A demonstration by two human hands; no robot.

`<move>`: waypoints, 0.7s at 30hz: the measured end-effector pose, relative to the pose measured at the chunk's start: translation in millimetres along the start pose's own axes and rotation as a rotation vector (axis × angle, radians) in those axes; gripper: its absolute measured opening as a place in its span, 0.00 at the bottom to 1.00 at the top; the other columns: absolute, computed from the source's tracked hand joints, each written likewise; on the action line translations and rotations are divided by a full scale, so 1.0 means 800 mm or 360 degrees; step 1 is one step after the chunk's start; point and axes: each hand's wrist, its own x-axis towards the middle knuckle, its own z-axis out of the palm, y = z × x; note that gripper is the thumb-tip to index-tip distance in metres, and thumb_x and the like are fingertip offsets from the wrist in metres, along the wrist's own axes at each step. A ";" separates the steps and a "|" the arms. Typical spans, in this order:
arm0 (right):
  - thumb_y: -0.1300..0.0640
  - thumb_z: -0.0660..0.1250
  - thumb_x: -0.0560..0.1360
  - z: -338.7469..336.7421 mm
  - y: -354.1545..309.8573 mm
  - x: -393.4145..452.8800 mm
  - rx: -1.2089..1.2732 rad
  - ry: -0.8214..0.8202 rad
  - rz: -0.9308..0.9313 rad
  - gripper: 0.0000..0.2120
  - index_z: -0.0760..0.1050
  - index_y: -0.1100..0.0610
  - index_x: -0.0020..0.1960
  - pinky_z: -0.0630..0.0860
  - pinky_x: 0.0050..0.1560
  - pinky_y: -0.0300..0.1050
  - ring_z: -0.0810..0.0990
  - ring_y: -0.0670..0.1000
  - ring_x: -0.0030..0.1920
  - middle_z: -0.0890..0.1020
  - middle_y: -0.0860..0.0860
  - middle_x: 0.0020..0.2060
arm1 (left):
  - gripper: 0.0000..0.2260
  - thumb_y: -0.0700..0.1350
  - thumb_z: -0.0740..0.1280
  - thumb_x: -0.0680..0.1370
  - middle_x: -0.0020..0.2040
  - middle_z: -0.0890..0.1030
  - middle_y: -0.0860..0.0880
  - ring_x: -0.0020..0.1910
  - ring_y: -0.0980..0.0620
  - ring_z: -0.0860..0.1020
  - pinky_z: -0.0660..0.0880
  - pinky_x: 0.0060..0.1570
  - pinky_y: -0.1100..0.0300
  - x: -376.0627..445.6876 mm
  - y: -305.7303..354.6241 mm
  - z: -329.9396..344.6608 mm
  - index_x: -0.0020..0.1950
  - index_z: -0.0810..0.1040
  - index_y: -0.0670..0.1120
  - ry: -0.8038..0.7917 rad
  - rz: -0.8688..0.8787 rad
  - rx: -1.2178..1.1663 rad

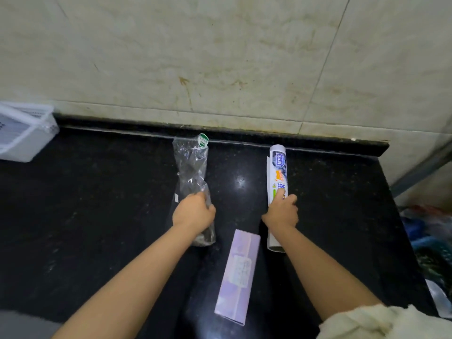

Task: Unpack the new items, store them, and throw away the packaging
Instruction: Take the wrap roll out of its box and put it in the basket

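Observation:
On the black countertop [97,204] lies a long clear plastic bag [190,167] with a green and white sticker at its far end and a dark item inside. My left hand [194,212] grips its near half. To the right lies a white printed roll [277,174], pointing away from me, and my right hand [281,211] grips it near the middle. A flat lilac box [238,275] with a white label lies between my forearms, untouched.
A white slotted plastic basket [23,133] stands at the far left edge of the counter. The tiled wall runs along the back. Past the counter's right edge sit coloured bags and a blue basket [425,243], low down.

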 end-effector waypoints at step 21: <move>0.60 0.73 0.59 -0.005 -0.252 -0.188 0.0297 -0.0335 -0.1370 0.28 0.58 0.50 0.49 0.67 0.41 0.43 0.70 0.52 0.44 0.69 0.50 0.48 | 0.17 0.47 0.62 0.77 0.60 0.75 0.43 0.60 0.44 0.74 0.73 0.54 0.53 -0.072 -0.286 -0.128 0.64 0.71 0.43 0.0483 -0.0116 -0.0135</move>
